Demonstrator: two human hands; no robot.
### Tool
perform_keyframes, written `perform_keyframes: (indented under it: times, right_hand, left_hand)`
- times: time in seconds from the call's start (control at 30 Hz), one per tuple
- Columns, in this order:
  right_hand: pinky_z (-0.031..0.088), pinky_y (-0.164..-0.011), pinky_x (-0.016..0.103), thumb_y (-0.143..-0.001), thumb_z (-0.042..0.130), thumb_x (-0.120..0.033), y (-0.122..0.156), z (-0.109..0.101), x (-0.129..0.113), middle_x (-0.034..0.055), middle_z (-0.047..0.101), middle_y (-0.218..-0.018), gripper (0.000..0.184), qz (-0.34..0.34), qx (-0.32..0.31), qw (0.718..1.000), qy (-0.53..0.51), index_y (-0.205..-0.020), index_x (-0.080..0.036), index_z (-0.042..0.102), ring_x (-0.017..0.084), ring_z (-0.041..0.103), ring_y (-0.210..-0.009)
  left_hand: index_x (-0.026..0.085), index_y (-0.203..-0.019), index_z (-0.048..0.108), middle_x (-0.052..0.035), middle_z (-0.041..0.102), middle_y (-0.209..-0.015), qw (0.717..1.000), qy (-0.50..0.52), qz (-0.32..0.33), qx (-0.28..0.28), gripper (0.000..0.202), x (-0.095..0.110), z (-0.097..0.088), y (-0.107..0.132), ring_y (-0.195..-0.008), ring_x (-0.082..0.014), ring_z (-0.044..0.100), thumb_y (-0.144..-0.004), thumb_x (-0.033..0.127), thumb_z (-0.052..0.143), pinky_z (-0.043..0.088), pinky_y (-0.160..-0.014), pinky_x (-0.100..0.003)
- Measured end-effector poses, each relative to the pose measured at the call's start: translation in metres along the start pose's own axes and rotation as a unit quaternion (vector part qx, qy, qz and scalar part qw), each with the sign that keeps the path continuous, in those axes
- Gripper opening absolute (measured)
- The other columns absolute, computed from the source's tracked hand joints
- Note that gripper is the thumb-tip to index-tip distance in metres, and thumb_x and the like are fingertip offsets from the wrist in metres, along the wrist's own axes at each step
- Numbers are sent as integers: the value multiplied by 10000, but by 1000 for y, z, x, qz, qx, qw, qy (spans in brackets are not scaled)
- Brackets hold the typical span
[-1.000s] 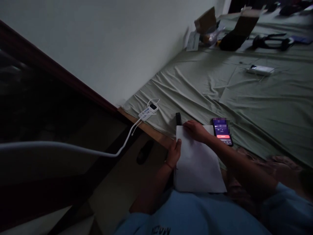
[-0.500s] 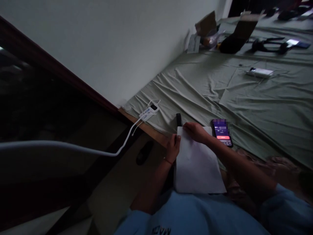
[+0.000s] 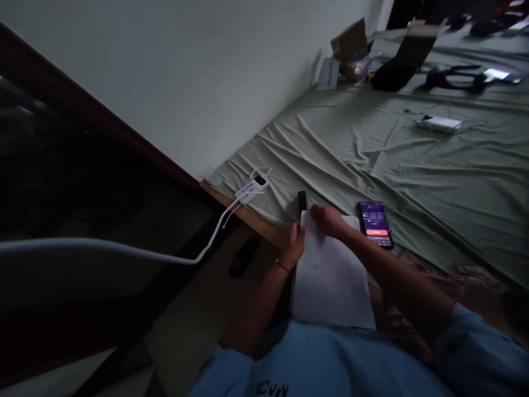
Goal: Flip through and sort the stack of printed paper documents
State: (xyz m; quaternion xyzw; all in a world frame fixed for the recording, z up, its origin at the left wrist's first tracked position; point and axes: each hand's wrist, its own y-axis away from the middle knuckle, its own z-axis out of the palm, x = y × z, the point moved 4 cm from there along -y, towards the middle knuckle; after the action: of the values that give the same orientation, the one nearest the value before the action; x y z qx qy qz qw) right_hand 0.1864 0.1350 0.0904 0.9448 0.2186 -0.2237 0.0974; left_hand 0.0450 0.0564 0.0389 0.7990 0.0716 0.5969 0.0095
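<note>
A white sheet of paper (image 3: 333, 281) lies across my lap, its far end at the bed's edge. My left hand (image 3: 292, 245) is closed on the sheet's left edge near the far corner. At the far edge my right hand (image 3: 328, 220) pinches the paper, fingers pressed together. Just beyond that corner a small black object (image 3: 302, 202), perhaps a stapler, lies on the bed; its near end is hidden by the paper. To the right of the sheet a phone (image 3: 375, 223) with a lit screen rests on the bed.
A green bedsheet (image 3: 339, 154) covers the bed. A white device with cables (image 3: 253, 188) sits at its left edge, a white cable (image 3: 124, 251) running off left. Farther back are a white power strip (image 3: 440, 124), headphones (image 3: 457, 78) and an open box (image 3: 407, 55). A dark slipper (image 3: 243, 257) is on the floor.
The paper has shifted slightly to the left and its near edge is tilted a little. Both hands have moved only slightly, keeping their hold.
</note>
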Motion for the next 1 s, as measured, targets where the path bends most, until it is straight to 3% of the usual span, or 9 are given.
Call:
perform_keyframes:
  times: [0.1, 0.17, 0.33, 0.47, 0.6, 0.77, 1.0]
  right_hand:
    - [373, -730, 290, -1045, 350, -305, -8, 9, 3, 133, 732, -964, 372, 22, -7, 1000, 14, -1047, -150, 687, 225, 638, -893]
    - [379, -775, 298, -1031, 389, -329, -12, 15, 5, 135, 735, -993, 360, 30, -14, 999, 22, -1048, -160, 706, 250, 626, -997]
    - [384, -833, 304, -1026, 399, -372, -14, 18, 15, 104, 746, -1074, 377, 43, -44, 997, 37, -1097, -198, 726, 256, 611, -1094]
    - [392, -764, 278, -993, 440, -327, -15, 21, 19, 103, 752, -1105, 349, 58, -93, 993, 44, -1088, -204, 752, 224, 660, -1000]
    - [407, -753, 275, -970, 453, -298, -21, 25, 20, 105, 745, -1159, 349, 74, -115, 989, 49, -1111, -204, 758, 225, 677, -1005]
    - [435, -813, 312, -986, 421, -310, -29, 26, 25, 121, 726, -1218, 382, 95, -110, 987, 60, -1163, -199, 741, 260, 667, -1093]
    - [449, -879, 385, -983, 421, -307, -23, 25, 23, 150, 737, -1144, 373, 104, -73, 988, 82, -1113, -182, 748, 301, 639, -1114]
  left_hand:
    - [177, -983, 607, -51, 651, -887, 997, 34, -36, -50, 338, -14, 3, 19, -890, -209, 606, -955, 506, 532, 453, -862, -327]
    - [161, -949, 632, -62, 666, -904, 995, 77, -54, -37, 389, -21, 3, 28, -909, -210, 607, -906, 545, 584, 450, -887, -324]
    - [139, -915, 642, -27, 658, -782, 944, 260, -201, -10, 559, -33, 5, 34, -709, -163, 593, -666, 618, 789, 465, -695, -275]
    - [138, -874, 656, -26, 665, -736, 927, 280, -250, -6, 551, -32, 3, 41, -662, -151, 608, -619, 587, 846, 472, -653, -255]
    - [130, -845, 664, -55, 688, -759, 931, 267, -249, -9, 566, -32, -2, 57, -703, -173, 634, -640, 635, 817, 476, -661, -267]
    - [120, -935, 666, -74, 694, -828, 939, 243, -241, -31, 753, -40, -4, 83, -793, -207, 643, -608, 794, 742, 481, -714, -296]
    - [114, -826, 623, -63, 623, -799, 977, 98, -185, -34, 809, -48, -11, 102, -790, -185, 547, -699, 908, 530, 421, -720, -280]
